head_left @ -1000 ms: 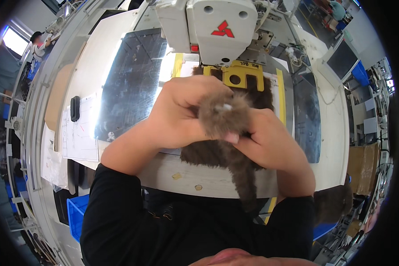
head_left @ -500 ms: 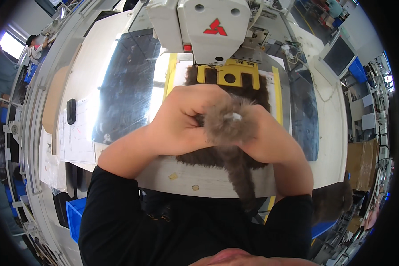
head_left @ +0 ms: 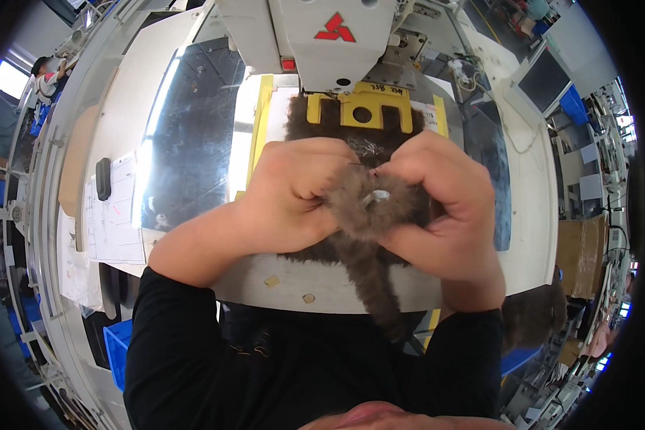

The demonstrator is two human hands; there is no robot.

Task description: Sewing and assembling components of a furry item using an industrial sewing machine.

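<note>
Between both hands I hold a grey-brown plush piece (head_left: 362, 218), with a small white patch showing in its middle and a long furry strip hanging down over the table edge. My left hand (head_left: 287, 193) grips its left side, fingers curled in. On the right side, my right hand (head_left: 451, 208) pinches the fur with thumb and fingers. Partly hidden under my hands lies a dark brown fur sheet (head_left: 308, 132) on the machine bed. A yellow clamp plate (head_left: 362, 107) presses on the sheet's far end, below the white sewing machine head (head_left: 330, 43).
Shiny metal plates (head_left: 193, 136) flank the work. At the left lie a paper sheet (head_left: 118, 222) and a small black object (head_left: 103, 179). A monitor (head_left: 545, 82) stands at the far right, with brown fur (head_left: 534, 315) below the table's right side. A person (head_left: 46, 79) works far left.
My right hand has turned and its thumb and fingers now show apart around the plush piece's edge. The white patch looks wider. The whole view has shifted slightly.
</note>
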